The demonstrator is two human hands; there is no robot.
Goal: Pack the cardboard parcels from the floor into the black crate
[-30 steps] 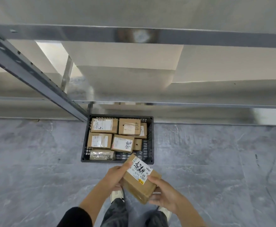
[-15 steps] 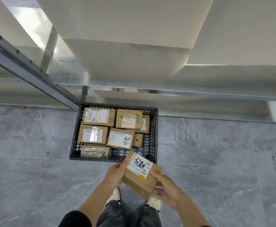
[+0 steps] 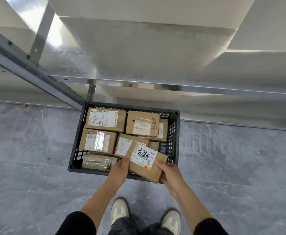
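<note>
A black crate (image 3: 172,133) stands on the grey floor against a metal shelf, with several cardboard parcels in it. Both hands hold one cardboard parcel (image 3: 154,168) with a white label and black handwriting, tilted over the crate's near right corner. My left hand (image 3: 119,168) grips its left edge and my right hand (image 3: 170,172) grips its right end. Inside, a labelled parcel (image 3: 105,119) lies at the back left, another parcel (image 3: 142,123) at the back right, and a tape-wrapped parcel (image 3: 98,161) at the front left.
A metal shelf rail (image 3: 155,83) runs just behind the crate, and a slanted shelf post (image 3: 28,68) meets its back left corner. My two shoes (image 3: 120,211) stand on the grey tiled floor (image 3: 240,158) just in front of the crate.
I have stepped closer to the crate. Both hands have carried the labelled parcel forward, from in front of the crate to over its near right corner.
</note>
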